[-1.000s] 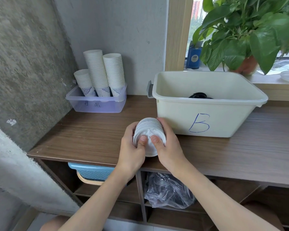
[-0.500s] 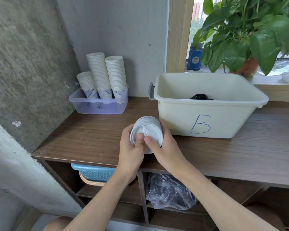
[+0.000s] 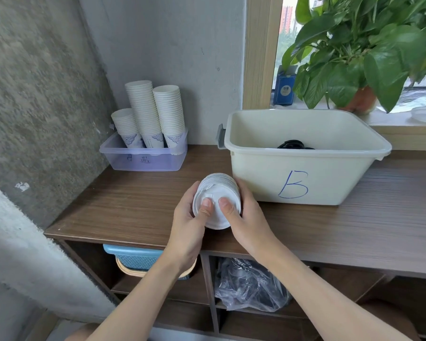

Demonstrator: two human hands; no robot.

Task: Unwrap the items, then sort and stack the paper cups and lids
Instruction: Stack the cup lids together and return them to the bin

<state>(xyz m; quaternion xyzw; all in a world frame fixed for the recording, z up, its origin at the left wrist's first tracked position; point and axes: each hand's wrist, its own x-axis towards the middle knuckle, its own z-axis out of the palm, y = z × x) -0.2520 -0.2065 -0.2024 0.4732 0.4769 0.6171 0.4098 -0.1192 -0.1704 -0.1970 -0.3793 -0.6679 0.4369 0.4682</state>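
I hold a stack of white lids (image 3: 219, 193) on its side above the wooden counter (image 3: 133, 207), its flat end facing me, with thin clear wrap crinkled over it. My left hand (image 3: 190, 220) grips its left side and my right hand (image 3: 246, 217) its right; both thumbs press on the end face. Three stacks of white paper cups (image 3: 155, 114) stand in a clear plastic tray (image 3: 143, 161) at the back left. A cream bin marked "B" (image 3: 305, 153) sits just right of the lids, with black lids (image 3: 293, 144) inside.
Concrete walls close the left and back. A potted plant (image 3: 362, 52) and a blue box (image 3: 284, 88) stand on the window sill behind the bin. Below the counter, shelves hold a blue basket (image 3: 133, 259) and a crumpled clear plastic bag (image 3: 251, 284).
Both thumbs have shifted over the end face of the lid stack, working at the wrap. The stack stays in place between my hands.
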